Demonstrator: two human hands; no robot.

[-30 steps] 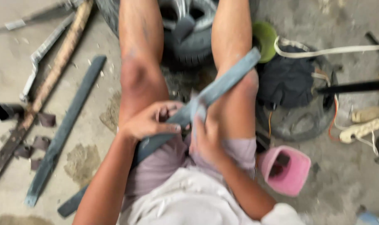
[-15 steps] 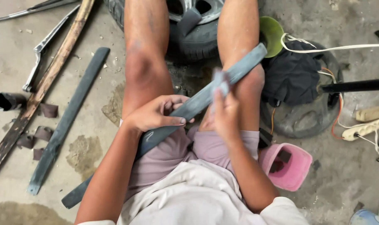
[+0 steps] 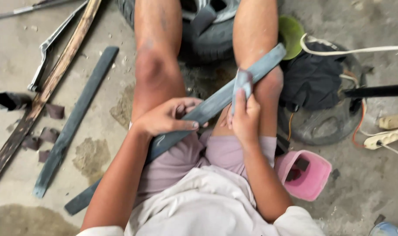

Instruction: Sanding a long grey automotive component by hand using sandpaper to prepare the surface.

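I sit on the floor with a long grey rubber strip (image 3: 216,102) laid slantwise across my thighs, from lower left to my right knee. My left hand (image 3: 170,118) clamps the strip against my left thigh, thumb on top. My right hand (image 3: 245,116) pinches a narrow grey layer (image 3: 241,85) that stands up off the strip's upper face. Beyond my knees lies a tyre (image 3: 210,30).
A second grey strip (image 3: 74,122) and a wooden lath (image 3: 46,91) lie on the concrete at left, with small dark offcuts (image 3: 41,135). At right sit a pink tub (image 3: 308,175), a black cloth on a wheel (image 3: 317,83), a green bowl (image 3: 290,30), cords.
My right hand has risen from the strip's underside near my lap to above it, lifting the narrow grey layer. The left hand keeps its hold.
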